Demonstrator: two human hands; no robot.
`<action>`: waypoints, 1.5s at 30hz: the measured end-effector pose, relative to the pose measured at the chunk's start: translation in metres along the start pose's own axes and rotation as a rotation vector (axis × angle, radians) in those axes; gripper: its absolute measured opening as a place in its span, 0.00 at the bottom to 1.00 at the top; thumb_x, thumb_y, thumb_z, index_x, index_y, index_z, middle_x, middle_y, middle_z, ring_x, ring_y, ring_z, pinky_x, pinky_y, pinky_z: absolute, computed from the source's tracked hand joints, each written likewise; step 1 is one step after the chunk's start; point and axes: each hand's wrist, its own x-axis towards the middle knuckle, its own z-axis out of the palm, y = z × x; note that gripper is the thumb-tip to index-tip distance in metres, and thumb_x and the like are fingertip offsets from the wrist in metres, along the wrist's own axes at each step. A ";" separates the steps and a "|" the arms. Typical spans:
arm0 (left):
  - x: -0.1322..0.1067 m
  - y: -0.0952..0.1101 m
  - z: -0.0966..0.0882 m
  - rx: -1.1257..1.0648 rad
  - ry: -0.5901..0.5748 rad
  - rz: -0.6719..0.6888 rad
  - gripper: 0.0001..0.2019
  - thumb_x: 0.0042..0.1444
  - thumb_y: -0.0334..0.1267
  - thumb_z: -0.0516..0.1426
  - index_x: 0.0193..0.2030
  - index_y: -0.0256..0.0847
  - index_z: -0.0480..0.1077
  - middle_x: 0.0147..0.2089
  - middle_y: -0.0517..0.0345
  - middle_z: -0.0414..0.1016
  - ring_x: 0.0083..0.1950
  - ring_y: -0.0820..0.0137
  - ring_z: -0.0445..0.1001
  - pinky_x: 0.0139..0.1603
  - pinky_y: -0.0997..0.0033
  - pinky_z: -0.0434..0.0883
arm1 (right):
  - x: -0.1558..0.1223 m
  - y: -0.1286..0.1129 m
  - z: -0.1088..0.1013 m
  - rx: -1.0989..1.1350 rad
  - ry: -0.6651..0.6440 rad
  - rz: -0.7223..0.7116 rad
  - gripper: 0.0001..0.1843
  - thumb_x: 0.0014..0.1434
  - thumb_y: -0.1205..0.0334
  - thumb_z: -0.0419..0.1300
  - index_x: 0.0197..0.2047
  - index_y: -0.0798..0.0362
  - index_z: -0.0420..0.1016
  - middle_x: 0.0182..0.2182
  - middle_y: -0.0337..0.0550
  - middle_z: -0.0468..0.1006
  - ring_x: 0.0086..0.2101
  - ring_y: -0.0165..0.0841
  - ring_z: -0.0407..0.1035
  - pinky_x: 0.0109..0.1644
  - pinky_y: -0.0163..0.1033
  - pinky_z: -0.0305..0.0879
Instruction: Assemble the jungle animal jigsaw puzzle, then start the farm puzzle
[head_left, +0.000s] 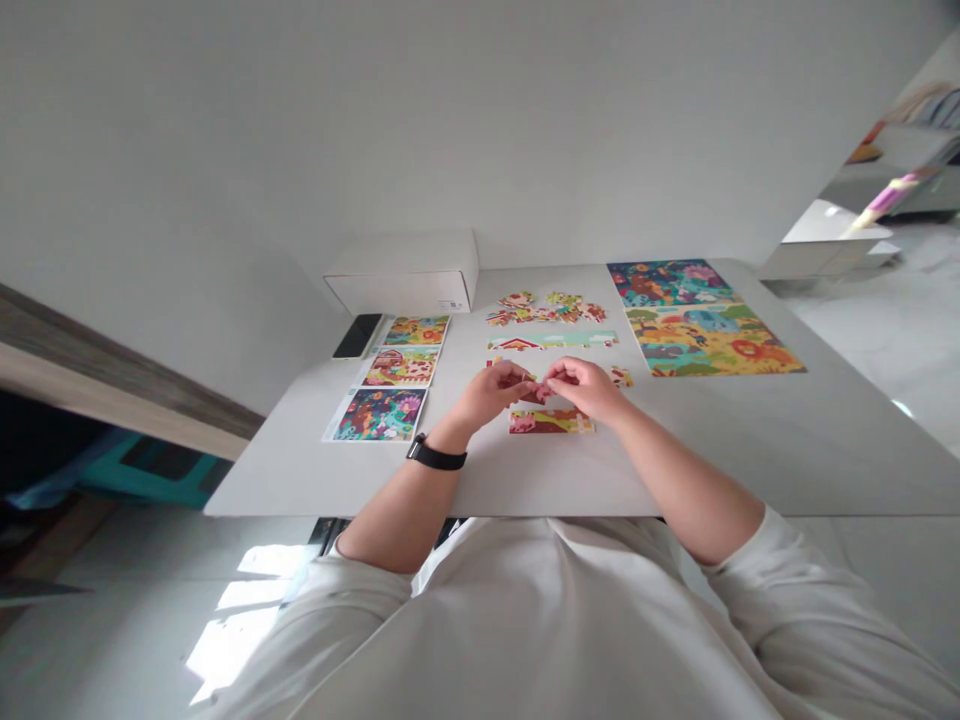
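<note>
My left hand (pixel 495 392) and my right hand (pixel 581 385) meet over the middle of the table, fingertips pinched close together. Between them are small reddish-pink puzzle pieces (pixel 537 393), partly covered by the fingers. Just below the hands lies a joined puzzle strip (pixel 551 422) with a pink pig at its left. Beyond the hands is another joined strip (pixel 559 341), pale blue with a red roof. A few more pieces (pixel 621 377) show beside my right hand. Farther back sits a pile of loose puzzle pieces (pixel 547 308).
Two assembled puzzles (pixel 712 340) lie at the right. Along the left are three picture sheets (pixel 379 414), with a dark phone (pixel 358 336) near the farthest one. A white box (pixel 401 290) stands at the back left against the wall (pixel 525 130). The white table (pixel 840 450) has its front edge near my body.
</note>
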 end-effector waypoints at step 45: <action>-0.013 -0.006 -0.055 0.640 -0.063 -0.279 0.15 0.46 0.51 0.71 0.27 0.43 0.77 0.21 0.58 0.77 0.22 0.68 0.72 0.24 0.70 0.60 | -0.014 -0.011 0.009 -0.341 -0.076 0.031 0.10 0.65 0.53 0.63 0.44 0.45 0.85 0.34 0.39 0.86 0.33 0.35 0.77 0.42 0.39 0.70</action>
